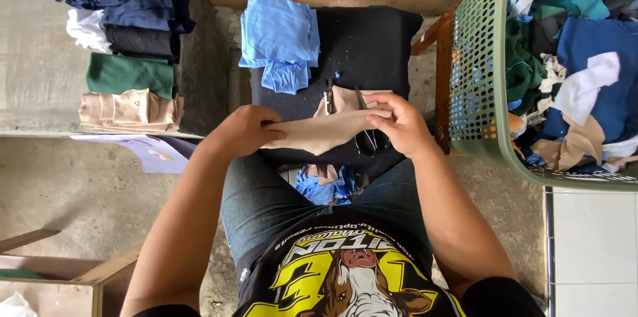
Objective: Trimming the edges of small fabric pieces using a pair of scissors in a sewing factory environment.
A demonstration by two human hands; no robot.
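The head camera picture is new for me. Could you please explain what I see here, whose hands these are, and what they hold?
The camera sits on a person's head and looks straight down, so you see this person's own arms, lap and shirt from above. There is no machine. The left hand and the right hand together hold a beige cloth piece, stretched between them. Under it lies a black cushion, which serves as a work surface. On the cushion rest a folded light blue cloth and scissors, partly hidden by the right hand. At the right stands a green plastic basket full of mixed cloth scraps. At the upper left, folded clothes are stacked on a concrete ledge.
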